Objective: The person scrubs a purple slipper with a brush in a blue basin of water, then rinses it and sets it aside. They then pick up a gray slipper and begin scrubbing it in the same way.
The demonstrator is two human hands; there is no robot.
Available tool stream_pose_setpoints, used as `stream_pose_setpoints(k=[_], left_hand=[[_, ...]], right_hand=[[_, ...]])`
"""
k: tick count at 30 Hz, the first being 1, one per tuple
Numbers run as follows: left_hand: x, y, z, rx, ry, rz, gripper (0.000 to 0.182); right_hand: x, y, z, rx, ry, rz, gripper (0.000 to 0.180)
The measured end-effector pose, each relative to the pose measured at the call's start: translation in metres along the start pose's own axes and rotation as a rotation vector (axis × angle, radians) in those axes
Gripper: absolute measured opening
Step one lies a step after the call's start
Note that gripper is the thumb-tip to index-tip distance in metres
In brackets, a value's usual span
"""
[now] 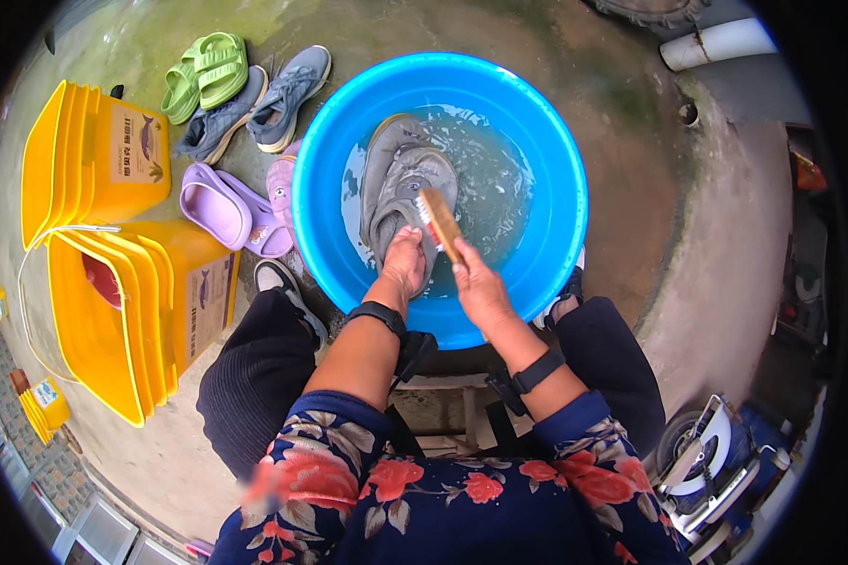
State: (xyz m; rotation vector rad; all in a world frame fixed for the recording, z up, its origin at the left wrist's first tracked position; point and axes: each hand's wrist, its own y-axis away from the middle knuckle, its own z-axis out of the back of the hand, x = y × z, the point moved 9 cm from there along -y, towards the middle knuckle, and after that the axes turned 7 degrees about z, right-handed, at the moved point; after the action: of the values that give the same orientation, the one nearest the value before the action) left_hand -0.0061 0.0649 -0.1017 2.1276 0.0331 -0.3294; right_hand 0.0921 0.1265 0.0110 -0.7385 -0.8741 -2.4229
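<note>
A round blue plastic basin (558, 176) stands on the floor before me, with cloudy water (498, 176) in it. My left hand (404, 260) grips a wet grey shoe (424, 169) at its heel opening, the fingers partly inside. A second grey shoe (378, 159) lies beneath and to the left of it, inside the basin. In my right hand (482, 286) is a wooden-backed scrubbing brush (439, 219) with white and red bristles, held tilted against the right side of the upper shoe.
Left of the basin lie blue-grey sneakers (290, 99), green sandals (222, 67), lilac slippers (215, 205) and a pink shoe (281, 187). Stacked yellow buckets (184, 282) stand farther left, with another yellow stack (124, 152) above. A white pipe (721, 42) is at upper right.
</note>
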Motion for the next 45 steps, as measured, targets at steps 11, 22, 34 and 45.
stream_pose_setpoints(k=[11,22,34,45], left_hand=[[0.001,0.006,0.003,-0.113,0.029,0.054,0.018],[0.013,0.013,-0.009,-0.162,-0.157,0.050,0.032],[0.027,0.017,-0.027,-0.096,0.036,0.413,0.070],[0.030,0.009,-0.010,-0.252,-0.003,0.165,0.038]], right_hand=[[0.032,-0.011,-0.006,0.145,0.297,-0.009,0.041],[0.005,-0.068,0.005,0.068,0.411,-0.063,0.040],[0.013,0.007,0.015,0.118,0.233,-0.056,0.039],[-0.008,-0.040,0.006,0.099,0.426,-0.031,0.043]])
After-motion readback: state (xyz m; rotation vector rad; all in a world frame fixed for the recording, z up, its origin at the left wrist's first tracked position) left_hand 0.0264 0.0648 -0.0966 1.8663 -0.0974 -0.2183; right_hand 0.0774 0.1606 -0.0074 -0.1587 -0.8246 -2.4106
